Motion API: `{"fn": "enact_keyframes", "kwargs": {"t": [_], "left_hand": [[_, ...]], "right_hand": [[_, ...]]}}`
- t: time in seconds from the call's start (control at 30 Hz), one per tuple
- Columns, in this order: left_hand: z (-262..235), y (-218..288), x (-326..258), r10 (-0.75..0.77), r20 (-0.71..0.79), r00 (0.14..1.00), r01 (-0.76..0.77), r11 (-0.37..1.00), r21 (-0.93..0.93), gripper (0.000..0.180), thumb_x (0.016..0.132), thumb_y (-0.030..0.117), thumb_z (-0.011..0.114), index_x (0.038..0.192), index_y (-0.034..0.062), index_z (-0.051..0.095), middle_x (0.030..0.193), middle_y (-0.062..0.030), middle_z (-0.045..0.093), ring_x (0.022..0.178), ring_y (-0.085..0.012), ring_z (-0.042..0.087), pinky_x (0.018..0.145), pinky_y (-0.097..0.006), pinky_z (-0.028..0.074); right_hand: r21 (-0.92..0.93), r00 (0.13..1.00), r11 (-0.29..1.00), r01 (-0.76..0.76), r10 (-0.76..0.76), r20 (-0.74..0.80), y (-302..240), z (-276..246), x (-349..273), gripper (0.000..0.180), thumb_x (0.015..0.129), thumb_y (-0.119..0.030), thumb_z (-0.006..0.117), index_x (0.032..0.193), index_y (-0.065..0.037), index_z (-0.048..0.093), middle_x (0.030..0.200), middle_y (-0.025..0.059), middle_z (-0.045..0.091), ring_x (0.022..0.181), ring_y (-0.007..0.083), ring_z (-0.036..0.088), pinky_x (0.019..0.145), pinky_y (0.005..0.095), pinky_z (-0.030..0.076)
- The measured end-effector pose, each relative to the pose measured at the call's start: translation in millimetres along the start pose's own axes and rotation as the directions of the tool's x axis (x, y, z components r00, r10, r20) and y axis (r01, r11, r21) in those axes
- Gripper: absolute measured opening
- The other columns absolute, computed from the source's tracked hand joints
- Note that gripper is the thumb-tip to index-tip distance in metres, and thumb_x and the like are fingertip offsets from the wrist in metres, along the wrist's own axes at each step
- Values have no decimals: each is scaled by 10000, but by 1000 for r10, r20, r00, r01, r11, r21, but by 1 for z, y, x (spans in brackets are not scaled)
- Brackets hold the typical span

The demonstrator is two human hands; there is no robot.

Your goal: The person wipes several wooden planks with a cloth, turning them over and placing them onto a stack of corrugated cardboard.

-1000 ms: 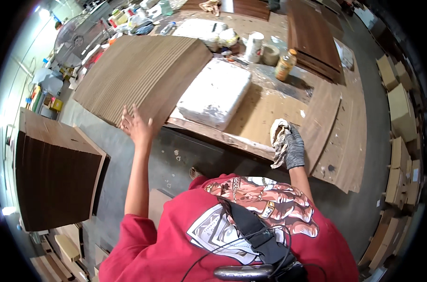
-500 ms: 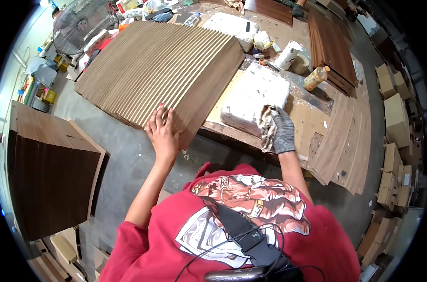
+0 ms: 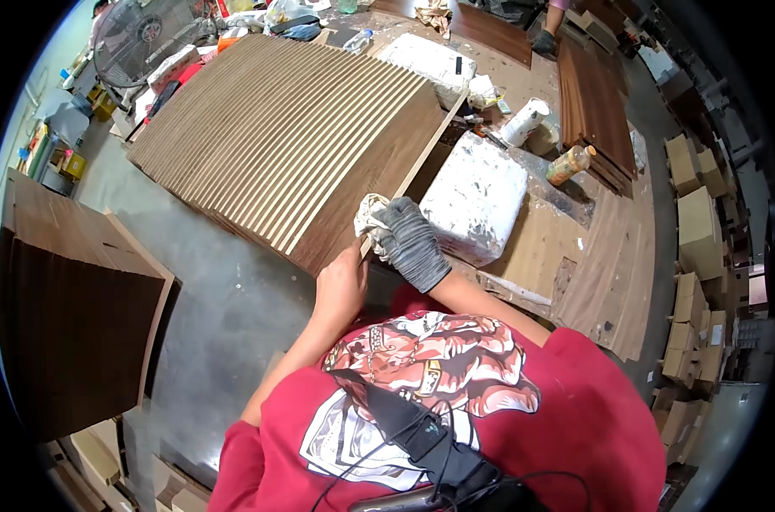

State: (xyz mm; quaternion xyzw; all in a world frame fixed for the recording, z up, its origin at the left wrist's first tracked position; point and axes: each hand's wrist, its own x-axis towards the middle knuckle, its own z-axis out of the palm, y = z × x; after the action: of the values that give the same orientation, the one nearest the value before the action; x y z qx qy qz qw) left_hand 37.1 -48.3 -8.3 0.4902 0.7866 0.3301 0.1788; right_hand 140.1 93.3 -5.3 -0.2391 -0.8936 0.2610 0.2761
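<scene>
Rag (image 3: 371, 213) in gloved R fingers (image 3: 395, 218)

The fanned panels (image 3: 268, 145) show matt brown wood grain with paler, raw-looking edges. The rag (image 3: 370, 213) is soft, crumpled off-white cloth, the glove (image 3: 417, 252) ribbed grey knit. Dark smears mottle the white block (image 3: 477, 196), whose covering looks like plastic film. The bottle (image 3: 569, 165) is clear, shiny plastic; the boxes (image 3: 702, 229) are matt cardboard; the grey floor (image 3: 217, 282) looks smooth, with a faint sheen.

Brown grained board (image 3: 379, 158) (pale edge (image 3: 432, 145)), streaked grey glove (image 3: 415, 243), cream rag (image 3: 370, 213), red shirt (image 3: 588, 401)
</scene>
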Motion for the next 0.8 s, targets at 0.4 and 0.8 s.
{"fn": "enact_keyframes", "kwargs": {"t": [0.4,0.8], "left_hand": [[3,14,0,38,173,984,-54,994,91,456,868,89,566,1302,-17,479,1004,-270,643,824,-443,637,700,-515,523],[37,28,19,-129,258,958,53,958,283,621,783,84,610,1342,-93,406,1206,-331,547,859,-459,645,750,-484,547]], "right_hand": [[937,857,-319,-142,434,277,280,-46,158,115,901,-20,429,801,-40,483,749,106,564,497,109,472,437,260,413],[358,920,891,-278,354,-166,234,-76,154,131,891,-106,485,824,-48,581,755,88,594,659,216,560,571,343,475]]}}
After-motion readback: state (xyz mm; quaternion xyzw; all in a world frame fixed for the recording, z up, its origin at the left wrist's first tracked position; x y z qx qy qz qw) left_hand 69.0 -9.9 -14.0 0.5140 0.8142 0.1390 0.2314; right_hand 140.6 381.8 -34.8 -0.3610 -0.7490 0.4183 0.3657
